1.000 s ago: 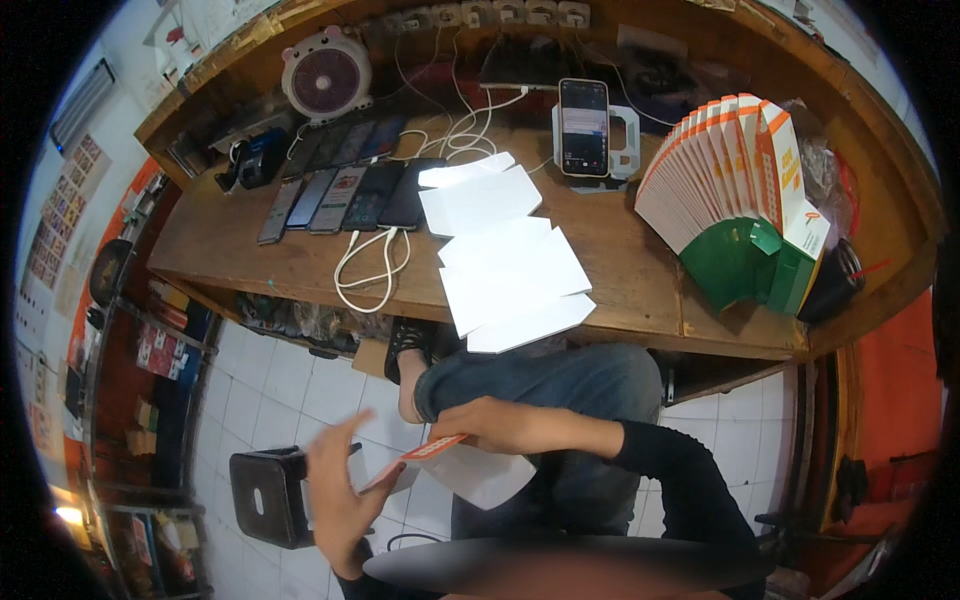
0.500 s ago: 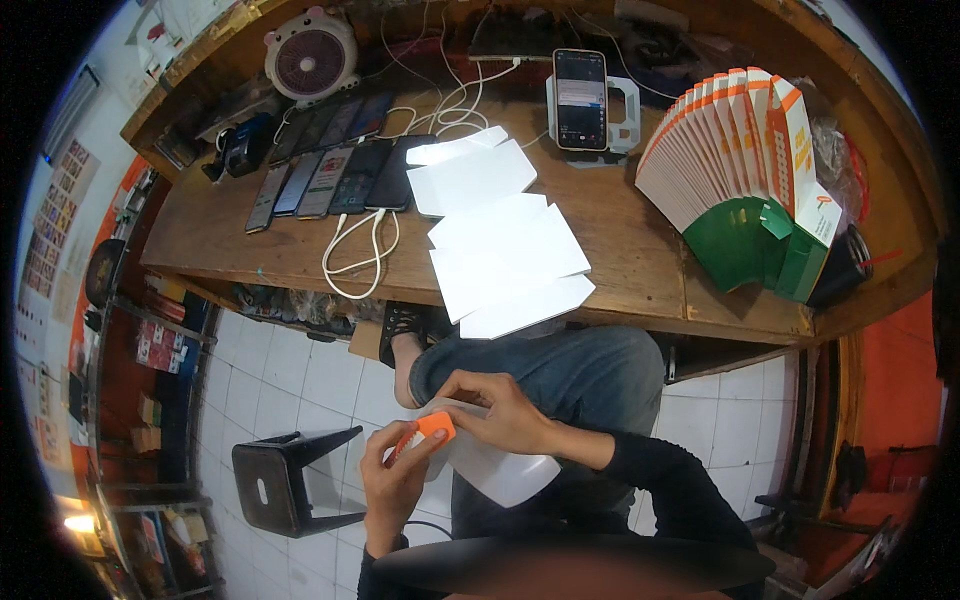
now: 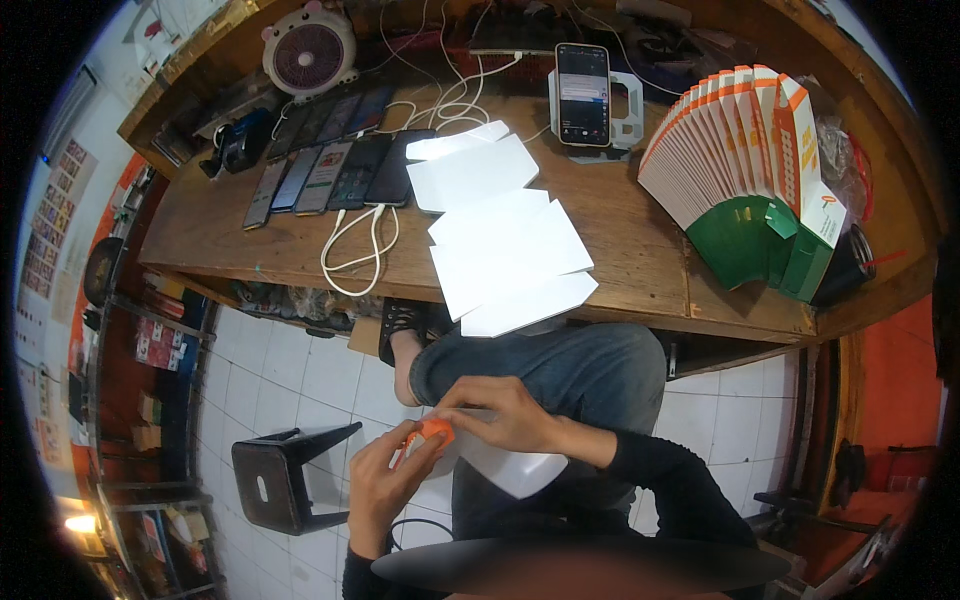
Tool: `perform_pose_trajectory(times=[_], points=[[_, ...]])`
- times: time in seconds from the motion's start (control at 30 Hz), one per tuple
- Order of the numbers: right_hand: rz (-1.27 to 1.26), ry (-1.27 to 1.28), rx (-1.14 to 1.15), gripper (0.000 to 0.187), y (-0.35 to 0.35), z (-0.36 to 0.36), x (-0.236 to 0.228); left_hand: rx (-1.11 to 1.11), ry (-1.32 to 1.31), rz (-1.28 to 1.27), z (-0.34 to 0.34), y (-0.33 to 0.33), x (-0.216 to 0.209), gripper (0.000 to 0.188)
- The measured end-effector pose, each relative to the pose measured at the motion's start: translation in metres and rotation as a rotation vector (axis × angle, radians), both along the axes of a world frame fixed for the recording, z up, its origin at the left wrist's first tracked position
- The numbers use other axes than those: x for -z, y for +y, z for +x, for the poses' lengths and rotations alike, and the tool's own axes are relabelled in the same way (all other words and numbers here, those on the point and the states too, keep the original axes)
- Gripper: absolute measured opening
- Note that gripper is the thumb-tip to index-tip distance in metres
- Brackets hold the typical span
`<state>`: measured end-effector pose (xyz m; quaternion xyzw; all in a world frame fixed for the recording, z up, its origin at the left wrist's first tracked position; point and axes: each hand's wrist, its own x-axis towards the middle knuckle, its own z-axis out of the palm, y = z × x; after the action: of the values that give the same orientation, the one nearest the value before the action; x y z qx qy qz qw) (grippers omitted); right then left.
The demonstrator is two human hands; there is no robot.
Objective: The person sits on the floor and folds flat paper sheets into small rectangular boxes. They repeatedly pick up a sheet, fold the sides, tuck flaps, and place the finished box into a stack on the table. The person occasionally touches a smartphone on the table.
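Above my lap, my left hand (image 3: 385,484) is closed, thumb and fingers gripping a small bright orange piece (image 3: 431,432). Its exact kind is partly hidden by the fingers. My right hand (image 3: 507,412) meets it, bent fingertips pinched at the orange piece's right side; what they pinch, if anything, I cannot make out. Under the right hand, a whitish, translucent sheet-like item (image 3: 512,472) with a pointed lower corner lies over my jeans. Beyond the hands, an unfolded white cardboard box blank (image 3: 510,255) rests flat at the wooden table's front edge and slightly overhangs it.
Several phones (image 3: 325,178) lie in rows on the wooden table (image 3: 620,250), with white cables (image 3: 378,262). One lit phone (image 3: 583,97) leans on a stand. Fanned orange-white-green cartons (image 3: 740,180) stand at right. A round fan (image 3: 308,58) sits far left; a dark stool (image 3: 265,485) is on the tiles.
The orange piece has tilted, and its outline looks more covered by my fingers. My left hand has shifted slightly left and downward; my right hand stays nearly in place.
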<state>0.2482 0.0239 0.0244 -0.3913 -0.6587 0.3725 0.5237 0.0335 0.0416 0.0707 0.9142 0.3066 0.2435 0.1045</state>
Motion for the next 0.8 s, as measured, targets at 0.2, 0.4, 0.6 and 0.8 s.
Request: perform_pose_trajectory(times=[0.2, 0.4, 0.6, 0.8], points=[[0.431, -0.086, 0.026, 0.02, 0.003, -0.008, 0.011, -0.031, -0.083, -0.017, -0.003, -0.003, 0.008, 0.032], [0.72, -0.352, 0.018, 0.028, 0.007, -0.003, 0.018, -0.086, -0.228, -0.079, -0.003, -0.013, 0.015, 0.029], [0.595, -0.232, 0.028, 0.03, -0.001, -0.004, 0.012, -0.123, -0.203, -0.017, -0.001, -0.021, 0.02, 0.029], [0.679, -0.293, 0.01, 0.027, -0.006, -0.001, 0.005, -0.177, -0.321, -0.062, 0.001, -0.029, 0.02, 0.031]])
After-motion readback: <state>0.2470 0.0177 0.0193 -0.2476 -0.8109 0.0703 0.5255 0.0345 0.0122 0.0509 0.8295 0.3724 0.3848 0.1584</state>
